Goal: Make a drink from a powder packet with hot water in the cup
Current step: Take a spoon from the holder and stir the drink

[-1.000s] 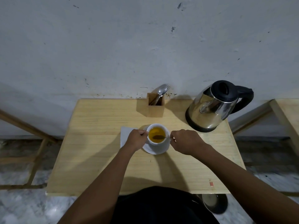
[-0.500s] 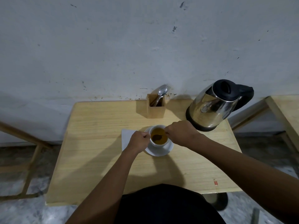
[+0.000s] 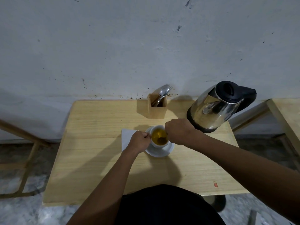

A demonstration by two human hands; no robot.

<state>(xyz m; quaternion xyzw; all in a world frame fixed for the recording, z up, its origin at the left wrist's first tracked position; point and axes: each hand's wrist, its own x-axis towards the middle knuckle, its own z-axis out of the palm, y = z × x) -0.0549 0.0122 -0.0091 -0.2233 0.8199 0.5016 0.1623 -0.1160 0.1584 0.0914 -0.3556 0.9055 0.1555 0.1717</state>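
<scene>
A white cup (image 3: pixel 158 128) of amber liquid stands on a white saucer (image 3: pixel 160 151) in the middle of the wooden table (image 3: pixel 97 143). My left hand (image 3: pixel 139 142) grips the cup at its left side. My right hand (image 3: pixel 179 130) is closed just right of and above the cup, holding a spoon (image 3: pixel 161 140) whose bowl lies in the liquid. A white packet or paper (image 3: pixel 126 138) lies flat to the left of the saucer, partly under my left hand.
A steel kettle (image 3: pixel 214 111) with a black lid and handle stands at the back right, close behind my right hand. A wooden holder (image 3: pixel 157 109) with cutlery sits at the back middle against the wall. Another table edge (image 3: pixel 287 117) shows at the right.
My right hand has moved from the cup's right side up to its far right rim, and the spoon has shifted in the liquid. My left hand stays on the cup.
</scene>
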